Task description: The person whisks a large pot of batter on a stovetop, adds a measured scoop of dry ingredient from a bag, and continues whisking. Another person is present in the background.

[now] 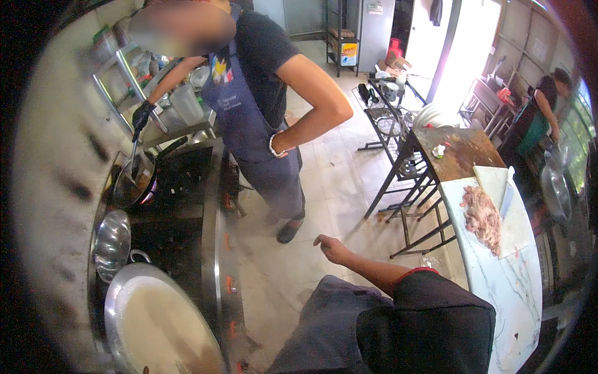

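My right hand (334, 250) is over the tiled floor in the middle of the view, holding nothing. Its index finger is partly extended and the other fingers are curled. My left hand is out of view. At the lower left, a large metal pan (111, 304) of pale, creamy liquid (163, 322) stands on the stove (210, 224). Behind it, a shiny metal bowl (112, 245) leans by the wall. To my right, raw pale pink meat (481, 219) lies on a marble-patterned counter (504, 299) and a white cutting board (516, 238), beside a knife (507, 191).
A co-worker in an apron (257, 173) stands at the stove, a black-gloved hand (141, 119) holding a utensil in a wok (135, 182) over a flame. Stacked white plates (434, 117) and a metal rack (390, 117) stand beyond the counter. Another person (537, 112) bends at the far right.
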Demonstrator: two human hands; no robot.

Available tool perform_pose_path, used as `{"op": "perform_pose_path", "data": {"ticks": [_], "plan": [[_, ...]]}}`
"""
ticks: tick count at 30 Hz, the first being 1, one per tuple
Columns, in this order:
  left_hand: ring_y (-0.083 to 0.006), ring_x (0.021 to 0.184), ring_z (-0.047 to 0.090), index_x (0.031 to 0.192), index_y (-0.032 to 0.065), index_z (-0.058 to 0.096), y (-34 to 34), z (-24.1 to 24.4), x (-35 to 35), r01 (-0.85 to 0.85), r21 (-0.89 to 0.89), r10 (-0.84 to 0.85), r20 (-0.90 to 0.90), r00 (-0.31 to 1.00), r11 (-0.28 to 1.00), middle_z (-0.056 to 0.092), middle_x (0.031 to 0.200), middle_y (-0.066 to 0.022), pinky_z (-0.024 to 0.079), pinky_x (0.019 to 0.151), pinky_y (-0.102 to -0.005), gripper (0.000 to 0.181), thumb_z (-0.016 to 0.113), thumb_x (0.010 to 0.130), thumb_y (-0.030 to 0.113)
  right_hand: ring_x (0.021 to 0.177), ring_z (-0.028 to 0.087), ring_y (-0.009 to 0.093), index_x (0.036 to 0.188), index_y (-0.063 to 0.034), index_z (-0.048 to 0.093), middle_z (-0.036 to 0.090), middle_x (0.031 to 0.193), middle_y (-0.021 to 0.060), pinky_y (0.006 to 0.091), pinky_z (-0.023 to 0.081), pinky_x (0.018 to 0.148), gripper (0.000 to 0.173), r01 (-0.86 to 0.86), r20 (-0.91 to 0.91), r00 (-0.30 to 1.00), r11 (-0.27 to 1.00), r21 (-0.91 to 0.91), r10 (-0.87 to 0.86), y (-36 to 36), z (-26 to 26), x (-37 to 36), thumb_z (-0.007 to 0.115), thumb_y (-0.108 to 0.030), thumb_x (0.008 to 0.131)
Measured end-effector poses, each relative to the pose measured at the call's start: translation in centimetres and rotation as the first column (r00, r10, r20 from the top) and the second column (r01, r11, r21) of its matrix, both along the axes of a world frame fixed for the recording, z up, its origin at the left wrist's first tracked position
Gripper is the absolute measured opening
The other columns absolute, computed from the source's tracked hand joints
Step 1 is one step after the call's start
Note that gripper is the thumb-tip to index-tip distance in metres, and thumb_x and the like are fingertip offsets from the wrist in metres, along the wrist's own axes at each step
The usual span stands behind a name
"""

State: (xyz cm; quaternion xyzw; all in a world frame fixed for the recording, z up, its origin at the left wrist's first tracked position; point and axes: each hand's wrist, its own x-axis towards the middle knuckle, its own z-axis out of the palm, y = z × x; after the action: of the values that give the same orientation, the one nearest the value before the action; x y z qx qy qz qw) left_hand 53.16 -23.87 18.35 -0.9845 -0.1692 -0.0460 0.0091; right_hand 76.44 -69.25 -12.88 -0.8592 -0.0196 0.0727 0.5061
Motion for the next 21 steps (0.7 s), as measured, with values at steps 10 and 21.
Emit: {"op": "perform_pose_path", "data": {"ticks": [10, 21], "plan": [[-0.0263, 0.082, 0.057, 0.116, 0.0046, 0.048, -4.1, 2.3, -0.4, 0.103, 0.023, -0.103, 0.037, 0.994, 0.994, 0.057, 0.099, -0.0163, 0.047, 0.069, -0.0342, 0.042, 0.057, 0.080, 0.024, 0.071, 0.049, 0.025, 0.085, -0.0002, 0.047, 0.049, 0.074, 0.0148, 0.0353, 0.039, 0.067, 0.015, -0.165, 0.147, 0.977, 0.983, 0.078, 0.152, 2.0, -0.3, 5.6, 0.038, -0.012, 0.083], [-0.0234, 0.090, 0.056, 0.109, 0.0003, 0.051, -18.2, -7.6, 15.0, 0.169, -0.548, -0.017, 0.272, 0.962, 0.819, 0.057, 0.101, -0.0150, 0.045, 0.075, -0.0316, 0.033, 0.050, 0.084, 0.022, 0.068, 0.056, 0.031, 0.071, -0.0013, 0.056, 0.057, 0.070, 0.0172, 0.0403, 0.043, 0.063, 0.030, -0.313, -0.125, 0.949, 0.904, -0.291, 0.288, -4.6, -4.1, 15.5, 0.057, -0.031, 0.074]]}}
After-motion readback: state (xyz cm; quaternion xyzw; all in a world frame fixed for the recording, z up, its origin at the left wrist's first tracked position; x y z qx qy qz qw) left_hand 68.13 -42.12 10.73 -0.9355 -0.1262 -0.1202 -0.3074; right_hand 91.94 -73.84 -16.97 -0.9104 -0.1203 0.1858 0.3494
